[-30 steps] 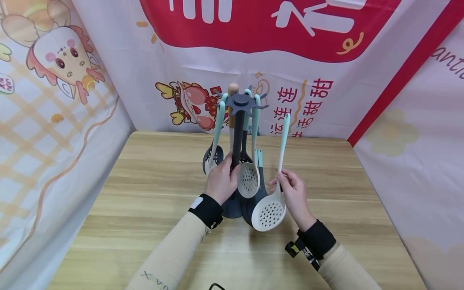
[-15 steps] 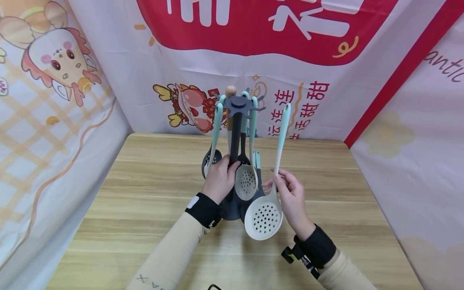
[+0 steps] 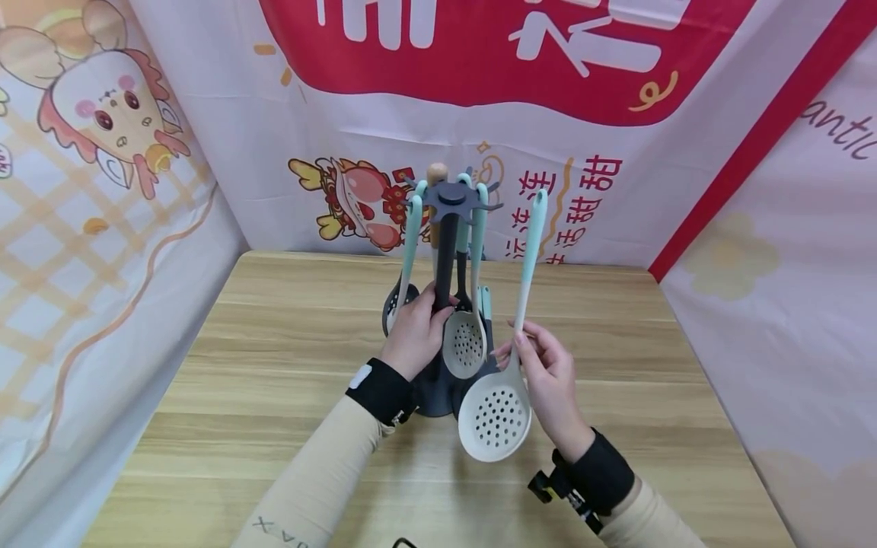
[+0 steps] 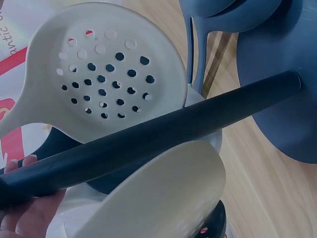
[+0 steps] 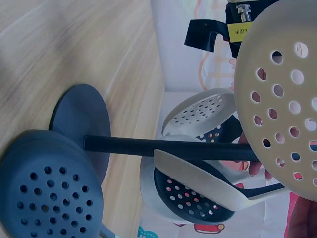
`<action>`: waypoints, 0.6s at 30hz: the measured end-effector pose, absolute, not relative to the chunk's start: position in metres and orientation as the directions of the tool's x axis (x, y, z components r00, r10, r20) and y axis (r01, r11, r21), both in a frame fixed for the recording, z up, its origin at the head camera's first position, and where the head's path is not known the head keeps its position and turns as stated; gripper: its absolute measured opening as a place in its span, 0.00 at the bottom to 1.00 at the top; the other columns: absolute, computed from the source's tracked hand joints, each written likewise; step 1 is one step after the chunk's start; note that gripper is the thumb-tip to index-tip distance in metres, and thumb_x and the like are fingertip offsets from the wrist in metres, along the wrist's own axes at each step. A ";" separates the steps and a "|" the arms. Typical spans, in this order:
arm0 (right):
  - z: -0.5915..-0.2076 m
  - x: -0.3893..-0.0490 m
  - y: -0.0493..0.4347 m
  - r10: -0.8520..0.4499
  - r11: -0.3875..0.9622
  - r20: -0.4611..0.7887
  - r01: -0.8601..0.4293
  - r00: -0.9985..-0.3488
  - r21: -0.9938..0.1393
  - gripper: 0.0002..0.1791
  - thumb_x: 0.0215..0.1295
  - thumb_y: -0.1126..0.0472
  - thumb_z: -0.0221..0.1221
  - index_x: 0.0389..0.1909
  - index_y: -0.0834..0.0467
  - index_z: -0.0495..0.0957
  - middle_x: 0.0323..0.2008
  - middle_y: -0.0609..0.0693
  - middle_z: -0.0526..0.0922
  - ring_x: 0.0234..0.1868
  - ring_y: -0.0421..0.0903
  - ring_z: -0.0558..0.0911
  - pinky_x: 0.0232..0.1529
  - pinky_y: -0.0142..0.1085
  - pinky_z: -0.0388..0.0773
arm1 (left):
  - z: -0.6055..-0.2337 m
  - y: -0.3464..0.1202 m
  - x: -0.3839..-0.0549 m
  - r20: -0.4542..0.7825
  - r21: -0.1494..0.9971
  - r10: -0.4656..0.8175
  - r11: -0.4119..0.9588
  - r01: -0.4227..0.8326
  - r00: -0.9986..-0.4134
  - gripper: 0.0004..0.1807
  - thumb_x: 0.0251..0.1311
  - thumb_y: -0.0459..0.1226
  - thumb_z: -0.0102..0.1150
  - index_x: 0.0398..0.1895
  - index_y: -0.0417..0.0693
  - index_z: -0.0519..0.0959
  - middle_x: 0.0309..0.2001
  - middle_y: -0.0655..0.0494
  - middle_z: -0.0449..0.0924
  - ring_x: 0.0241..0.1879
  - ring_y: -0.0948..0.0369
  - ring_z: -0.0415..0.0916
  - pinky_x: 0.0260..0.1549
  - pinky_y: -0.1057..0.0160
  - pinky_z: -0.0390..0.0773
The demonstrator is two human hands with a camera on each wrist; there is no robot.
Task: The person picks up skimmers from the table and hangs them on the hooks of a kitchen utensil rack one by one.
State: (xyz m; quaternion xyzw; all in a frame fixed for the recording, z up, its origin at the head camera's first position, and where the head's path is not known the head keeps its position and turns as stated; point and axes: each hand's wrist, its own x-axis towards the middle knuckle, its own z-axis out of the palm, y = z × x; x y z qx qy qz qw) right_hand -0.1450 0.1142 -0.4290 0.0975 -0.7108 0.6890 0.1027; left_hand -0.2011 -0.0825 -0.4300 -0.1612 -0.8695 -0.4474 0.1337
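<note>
My left hand (image 3: 414,331) grips the dark post (image 3: 446,255) of a rotating-style utensil stand, its thumb and fingers around the lower part. My right hand (image 3: 550,373) pinches the neck of a pale skimmer (image 3: 495,418) with a mint handle; its perforated head hangs down in front of the stand's right side. In the right wrist view the skimmer head (image 5: 277,114) fills the right edge. A pale slotted spoon (image 3: 466,346) hangs from the hooked top (image 3: 452,196). The left wrist view shows the post (image 4: 148,134) crossing between hanging utensil heads.
More utensils hang around the stand, among them a dark slotted one (image 5: 190,193). A dark perforated skimmer (image 5: 52,188) is beside the round base (image 5: 81,121). The wooden table (image 3: 288,358) meets printed cloth (image 3: 384,122) at the back and sides.
My right hand has brought the pale skimmer slightly toward me and to the left, its head now lower in the head view. The left hand keeps its grip on the post.
</note>
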 end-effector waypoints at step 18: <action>-0.427 -0.142 0.112 -0.009 0.022 0.351 -0.352 -0.936 -0.936 0.14 0.76 0.67 0.49 0.54 0.71 0.75 0.27 0.45 0.85 0.28 0.43 0.84 0.34 0.33 0.85 | -0.437 -0.086 -0.204 0.462 0.711 0.085 0.560 0.425 -0.883 0.07 0.70 0.34 0.56 0.45 0.39 0.77 0.41 0.45 0.86 0.42 0.50 0.86 0.42 0.52 0.86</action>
